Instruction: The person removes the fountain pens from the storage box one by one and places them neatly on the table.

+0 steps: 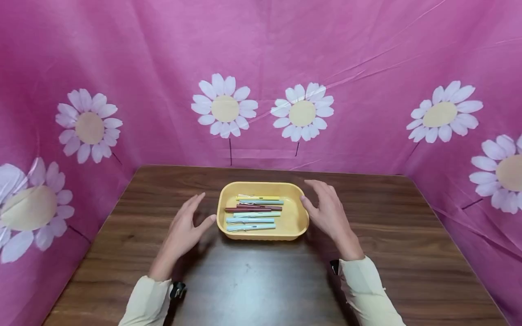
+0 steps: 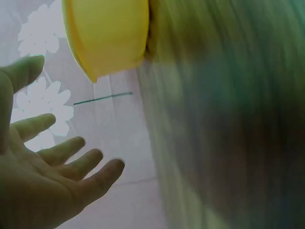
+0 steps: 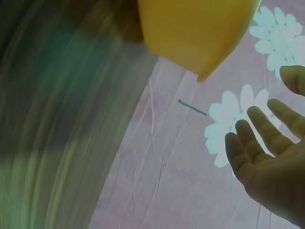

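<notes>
Sitting at twelve o'clock on the table (image 1: 408, 253), the tray (image 1: 291, 224) looks light and stiff, probably smooth, with loose pens (image 1: 253, 209) likely to slide if tipped. Its rim seems best held at nine and three o'clock, where left hand (image 1: 183, 232) and right hand (image 1: 329, 216) wait, fingers spread, gripping nothing, contact unclear

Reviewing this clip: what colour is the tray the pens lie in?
The tray is yellow; it shows best in the head view.
</notes>
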`<state>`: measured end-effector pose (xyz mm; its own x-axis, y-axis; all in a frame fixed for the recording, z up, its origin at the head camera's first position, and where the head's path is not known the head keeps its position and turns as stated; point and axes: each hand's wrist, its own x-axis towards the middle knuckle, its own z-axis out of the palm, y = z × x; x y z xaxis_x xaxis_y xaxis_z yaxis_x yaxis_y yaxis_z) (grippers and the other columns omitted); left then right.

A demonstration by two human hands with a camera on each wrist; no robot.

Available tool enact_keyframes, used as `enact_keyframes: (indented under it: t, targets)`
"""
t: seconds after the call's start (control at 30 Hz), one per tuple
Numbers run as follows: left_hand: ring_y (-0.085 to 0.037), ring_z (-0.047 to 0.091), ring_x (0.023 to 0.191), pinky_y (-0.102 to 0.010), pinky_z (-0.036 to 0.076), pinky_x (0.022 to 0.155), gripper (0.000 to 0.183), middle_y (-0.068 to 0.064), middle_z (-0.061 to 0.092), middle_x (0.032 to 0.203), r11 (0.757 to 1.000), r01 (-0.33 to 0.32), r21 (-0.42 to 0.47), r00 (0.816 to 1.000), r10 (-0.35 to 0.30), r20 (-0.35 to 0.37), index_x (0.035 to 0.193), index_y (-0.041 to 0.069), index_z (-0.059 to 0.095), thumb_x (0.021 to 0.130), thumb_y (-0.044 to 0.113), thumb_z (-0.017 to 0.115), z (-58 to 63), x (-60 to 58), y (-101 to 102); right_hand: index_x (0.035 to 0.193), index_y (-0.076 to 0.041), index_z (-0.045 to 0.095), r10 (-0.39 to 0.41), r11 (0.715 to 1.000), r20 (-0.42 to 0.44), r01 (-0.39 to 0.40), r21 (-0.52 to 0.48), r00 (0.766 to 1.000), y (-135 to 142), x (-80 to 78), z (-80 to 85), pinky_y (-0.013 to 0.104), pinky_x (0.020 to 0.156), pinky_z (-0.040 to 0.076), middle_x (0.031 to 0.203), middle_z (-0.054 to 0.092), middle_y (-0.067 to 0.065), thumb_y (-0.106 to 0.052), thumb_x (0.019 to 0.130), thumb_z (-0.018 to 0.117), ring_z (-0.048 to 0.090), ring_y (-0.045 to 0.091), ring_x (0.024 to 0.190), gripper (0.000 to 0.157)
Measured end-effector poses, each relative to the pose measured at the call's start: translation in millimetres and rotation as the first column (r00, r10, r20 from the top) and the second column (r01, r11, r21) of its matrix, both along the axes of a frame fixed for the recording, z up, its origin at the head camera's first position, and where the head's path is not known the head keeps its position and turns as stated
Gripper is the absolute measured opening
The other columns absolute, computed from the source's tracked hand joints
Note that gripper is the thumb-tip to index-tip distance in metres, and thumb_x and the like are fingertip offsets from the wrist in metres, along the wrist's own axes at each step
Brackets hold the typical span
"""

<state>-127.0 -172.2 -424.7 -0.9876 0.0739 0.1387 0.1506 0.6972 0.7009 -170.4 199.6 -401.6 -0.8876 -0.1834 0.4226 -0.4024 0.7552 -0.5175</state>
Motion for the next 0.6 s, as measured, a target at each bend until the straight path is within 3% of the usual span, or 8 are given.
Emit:
enact_keyframes:
  t: [0.1,0.23,0.33,0.43,0.6]
  targets:
    - [-0.045,0.045,0.134,-0.062,0.042,0.105,0.071,-0.026,0.042,0.151,0.993,0.005,0.116,1.000,-0.008,0.026,0.154,0.008,0.041,0.095,0.029,0.073,-3.9,-0.8,2,0.135,0.000,0.060,0.020,0.999,0.036,-0.019,-0.025,0.999,-7,-1.3,1.4,0.055,0.104,0.041,0.133,0.061,0.019,-0.015,0.094,0.071,0.051,0.039,0.124,0.045]
    - [-0.046,0.049,0.130,-0.060,0.044,0.105,0.066,-0.029,0.047,0.146,0.959,-0.011,0.283,0.994,-0.019,0.104,0.151,0.006,0.044,0.093,0.017,0.074,-6.0,-4.6,4,0.133,0.000,0.061,0.068,0.996,0.082,-0.064,-0.054,0.994,-16,-5.5,1.4,0.052,0.094,0.046,0.123,0.065,0.017,-0.016,0.092,0.074,0.057,0.037,0.113,0.046]
    - [-0.045,0.049,0.131,-0.057,0.044,0.107,0.063,-0.029,0.047,0.145,0.917,-0.032,0.396,0.984,-0.040,0.172,0.150,0.005,0.044,0.094,0.012,0.073,-8.2,-8.7,7,0.132,0.000,0.062,0.096,0.992,0.112,-0.086,-0.094,0.989,-23,-8.1,-0.5,0.051,0.092,0.050,0.120,0.065,0.016,-0.013,0.091,0.076,0.058,0.035,0.110,0.046]
    - [-0.044,0.049,0.130,-0.051,0.051,0.099,0.063,-0.028,0.047,0.143,0.870,-0.066,0.488,0.970,-0.059,0.236,0.150,0.003,0.043,0.094,0.008,0.071,-11.6,-11.1,11,0.132,0.001,0.061,0.129,0.984,0.144,-0.110,-0.137,0.981,-28,-9.4,-3.6,0.053,0.095,0.051,0.122,0.065,0.017,-0.012,0.090,0.077,0.059,0.035,0.112,0.047]
    - [-0.043,0.049,0.127,-0.044,0.058,0.090,0.063,-0.030,0.045,0.140,0.766,-0.118,0.632,0.948,-0.102,0.301,0.150,-0.001,0.038,0.093,-0.004,0.065,-15.8,-11.1,17,0.130,0.002,0.062,0.175,0.970,0.171,-0.140,-0.199,0.970,-37,-8.3,-12.2,0.050,0.084,0.056,0.112,0.066,0.020,-0.009,0.089,0.078,0.062,0.035,0.099,0.045]
